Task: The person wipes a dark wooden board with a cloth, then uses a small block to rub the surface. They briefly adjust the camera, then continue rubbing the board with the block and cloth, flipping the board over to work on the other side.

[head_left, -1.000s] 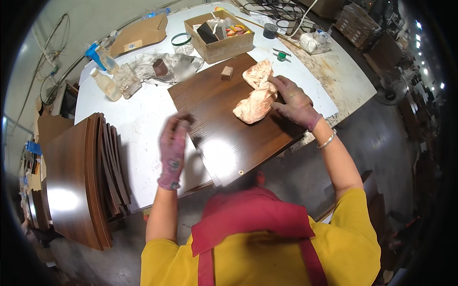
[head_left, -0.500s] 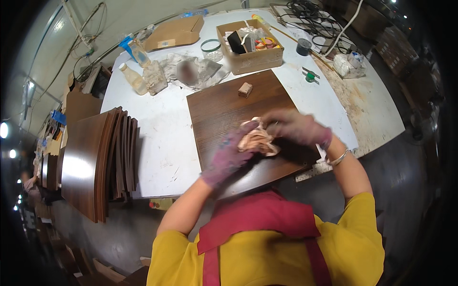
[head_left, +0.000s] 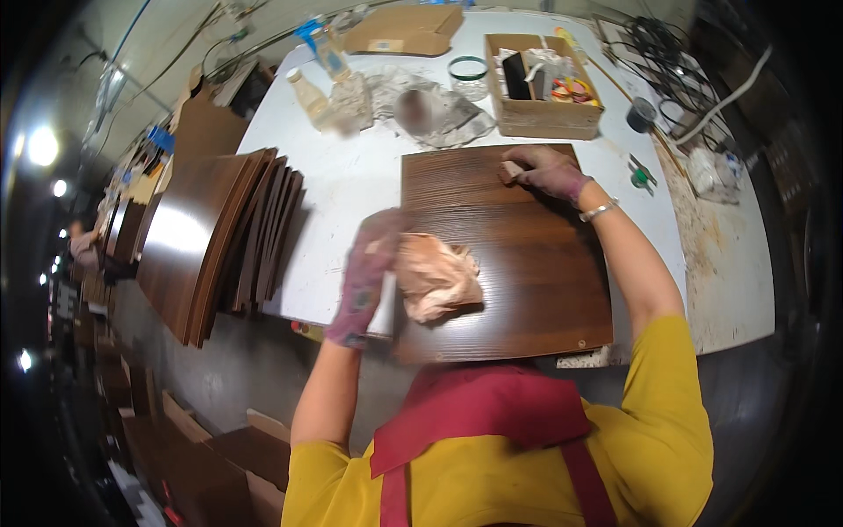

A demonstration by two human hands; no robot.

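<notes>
A dark brown wood-grain panel (head_left: pixel 527 255) lies flat on the white table in front of me. My left hand (head_left: pixel 369 268), in a stained purple glove and slightly blurred, is at the panel's left edge. It grips the side of a crumpled peach-coloured cloth (head_left: pixel 439 279), which spreads over the panel. Near the panel's far right corner, my gloved right hand (head_left: pixel 551 172) is closed on a small brown block (head_left: pixel 509 172), held between thumb and fingers.
Several similar panels (head_left: pixel 189 237) lean in a row at the table's left. Along the back are bottles (head_left: pixel 309 95), a grey rag (head_left: pixel 439 114), a green-rimmed jar (head_left: pixel 468 77) and a cardboard box (head_left: pixel 549 123). A green tool (head_left: pixel 642 176), dark cup (head_left: pixel 641 114) and black cables (head_left: pixel 654 57) lie right.
My hands have moved apart. The right one has reached forward and taken hold of the small block; the left has drawn the cloth leftward. The whole view has shifted too.
</notes>
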